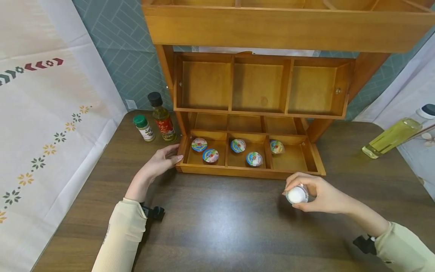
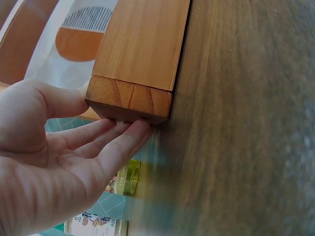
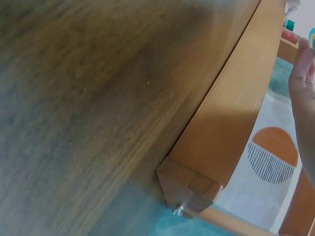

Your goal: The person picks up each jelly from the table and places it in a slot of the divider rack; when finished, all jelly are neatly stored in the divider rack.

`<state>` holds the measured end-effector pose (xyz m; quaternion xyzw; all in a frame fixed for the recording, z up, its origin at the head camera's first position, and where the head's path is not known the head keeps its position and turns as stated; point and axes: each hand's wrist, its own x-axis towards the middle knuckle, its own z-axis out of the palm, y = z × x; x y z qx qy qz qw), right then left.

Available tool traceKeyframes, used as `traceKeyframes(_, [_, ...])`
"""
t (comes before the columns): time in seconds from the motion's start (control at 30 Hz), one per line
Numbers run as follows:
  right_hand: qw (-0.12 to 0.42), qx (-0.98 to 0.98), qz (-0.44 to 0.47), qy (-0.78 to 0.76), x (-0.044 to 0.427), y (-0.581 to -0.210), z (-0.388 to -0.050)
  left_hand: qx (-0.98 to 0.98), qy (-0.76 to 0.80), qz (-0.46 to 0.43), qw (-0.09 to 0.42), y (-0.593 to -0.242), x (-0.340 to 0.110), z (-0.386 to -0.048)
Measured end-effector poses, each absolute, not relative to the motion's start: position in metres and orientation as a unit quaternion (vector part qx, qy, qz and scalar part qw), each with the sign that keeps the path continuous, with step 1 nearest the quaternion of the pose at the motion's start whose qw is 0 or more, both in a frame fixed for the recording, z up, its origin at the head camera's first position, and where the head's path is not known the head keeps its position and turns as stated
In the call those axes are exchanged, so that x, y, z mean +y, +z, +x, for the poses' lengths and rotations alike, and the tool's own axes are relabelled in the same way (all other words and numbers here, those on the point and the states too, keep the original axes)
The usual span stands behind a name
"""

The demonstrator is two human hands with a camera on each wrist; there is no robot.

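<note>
My right hand [image 1: 319, 192] holds a small clear jelly cup [image 1: 296, 195] with white contents, just in front of the wooden rack's [image 1: 234, 172] bottom tier. In the right wrist view only part of that hand [image 3: 304, 93] shows at the right edge. My left hand [image 1: 163, 160] grips the tier's left front corner [image 2: 130, 96], thumb on one face and fingers against the other. Two foil-lidded jelly cups [image 1: 210, 155] sit in the left compartment and two more jelly cups [image 1: 254, 159] in the middle one. A single yellowish-lidded jelly cup [image 1: 276, 147] lies in the right compartment.
Left of the rack stand a green-capped seasoning jar [image 1: 144, 128] and a dark-capped olive oil bottle [image 1: 164, 119]. A clear bottle of yellow oil [image 1: 395, 134] is at the right. Higher tiers [image 1: 261, 81] overhang the bottom one. A dark wooden table [image 1: 217, 226] lies beneath everything.
</note>
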<state>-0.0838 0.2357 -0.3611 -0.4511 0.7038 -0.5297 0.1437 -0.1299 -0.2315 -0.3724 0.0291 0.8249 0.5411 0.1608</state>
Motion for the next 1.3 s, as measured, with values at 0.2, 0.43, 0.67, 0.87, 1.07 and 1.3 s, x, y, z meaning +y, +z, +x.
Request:
traceKeyframes(0.2, [0.128, 0.777, -0.399, -0.469, 0.244, -0.353, -0.088, 0.826, 0.541, 0.027, 0.16, -0.372, -0.232, -0.13])
traceKeyframes(0.43, [0.118, 0.858, -0.343, -0.363, 0.251, -0.334, -0.097, 0.826, 0.539, 0.028, 0.163, -0.372, -0.232, -0.13])
traceKeyframes(0.67, [0.055, 0.886, -0.327, -0.324, 0.259, -0.321, -0.115, 0.825, 0.54, 0.03, 0.164, -0.373, -0.232, -0.13])
traceKeyframes(0.87, [0.015, 0.91, -0.32, -0.262, 0.266, -0.319, -0.134, 0.825, 0.54, 0.026, 0.165, -0.373, -0.232, -0.13])
traceKeyframes(1.07, [-0.004, 0.912, -0.335, -0.237, 0.266, -0.33, -0.148, 0.823, 0.542, 0.025, 0.168, -0.373, -0.232, -0.13])
traceKeyframes(1.3, [0.02, 0.928, -0.338, -0.159, 0.261, -0.339, -0.162, 0.824, 0.541, 0.022, 0.166, -0.372, -0.232, -0.13])
